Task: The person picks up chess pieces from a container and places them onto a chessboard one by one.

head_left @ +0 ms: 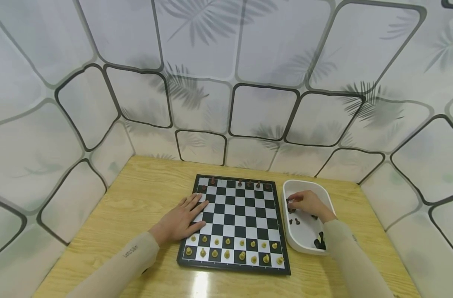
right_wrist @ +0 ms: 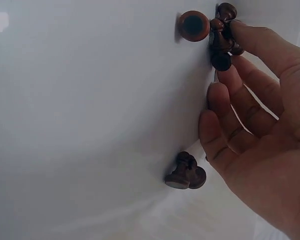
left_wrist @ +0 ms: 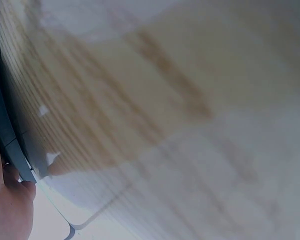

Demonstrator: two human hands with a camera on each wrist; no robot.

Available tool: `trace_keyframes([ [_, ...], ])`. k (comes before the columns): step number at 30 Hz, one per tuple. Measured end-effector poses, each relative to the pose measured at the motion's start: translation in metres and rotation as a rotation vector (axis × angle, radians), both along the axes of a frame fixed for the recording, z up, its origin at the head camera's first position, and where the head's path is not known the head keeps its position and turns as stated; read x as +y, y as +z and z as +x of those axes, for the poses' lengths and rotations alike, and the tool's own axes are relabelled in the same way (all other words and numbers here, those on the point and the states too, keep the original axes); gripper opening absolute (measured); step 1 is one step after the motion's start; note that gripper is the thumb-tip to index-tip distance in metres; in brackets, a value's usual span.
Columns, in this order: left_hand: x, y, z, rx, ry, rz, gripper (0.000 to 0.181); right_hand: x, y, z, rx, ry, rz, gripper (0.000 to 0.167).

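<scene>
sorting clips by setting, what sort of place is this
Probably a small enclosed nook or booth, though I can't be sure: leaf-patterned walls close in around a wood-grain table, which holds a chessboard and a white tray of dark pieces.

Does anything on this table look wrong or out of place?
Nothing looks spilled or broken. The square black-and-white chessboard looks unevenly filled, though: gold chess pieces fill its two nearest rows, while the far end has only a few dark reddish-brown pieces, with gaps. More dark pieces lie loose in the rounded white tray.
</scene>
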State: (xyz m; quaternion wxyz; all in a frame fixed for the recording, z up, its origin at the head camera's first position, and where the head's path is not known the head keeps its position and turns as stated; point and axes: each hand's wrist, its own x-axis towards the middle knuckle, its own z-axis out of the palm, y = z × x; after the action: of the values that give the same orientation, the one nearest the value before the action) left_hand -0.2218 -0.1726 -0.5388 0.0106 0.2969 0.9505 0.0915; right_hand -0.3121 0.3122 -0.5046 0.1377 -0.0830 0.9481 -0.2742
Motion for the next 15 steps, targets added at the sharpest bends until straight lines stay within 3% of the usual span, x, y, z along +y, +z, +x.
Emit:
trace_keyframes([
  [15,-0.0004,0.0009,0.0006,0.009,-0.006,0.007,0.074,-0.0026,-0.0011,0.0009,0.015,0.023,-0.021,0.038],
])
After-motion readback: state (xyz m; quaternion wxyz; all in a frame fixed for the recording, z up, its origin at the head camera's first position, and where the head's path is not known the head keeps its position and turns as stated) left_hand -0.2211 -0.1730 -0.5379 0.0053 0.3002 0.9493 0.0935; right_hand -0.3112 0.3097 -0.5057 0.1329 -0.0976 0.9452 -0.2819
